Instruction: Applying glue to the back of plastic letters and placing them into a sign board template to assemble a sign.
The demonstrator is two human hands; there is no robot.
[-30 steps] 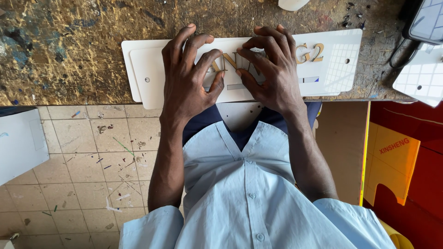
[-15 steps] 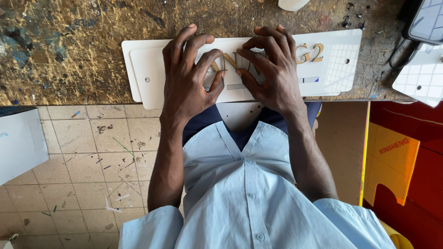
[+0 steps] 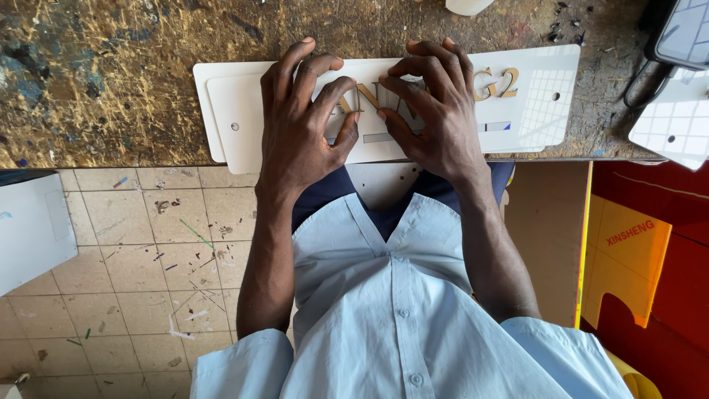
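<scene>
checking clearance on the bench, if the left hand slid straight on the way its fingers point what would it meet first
The left hand points up the white plate; past the plate's far edge lies only bare, paint-stained bench top, so the way looks free as far as shown.

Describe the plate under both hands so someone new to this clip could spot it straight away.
Start at the paint-stained wooden workbench across the top of the head view. At its near edge lies a long white rectangular plate, pressed by the left hand and right hand. Unlike the blank white plate at the right, it carries raised gold characters and sits stacked on another white sheet.
</scene>
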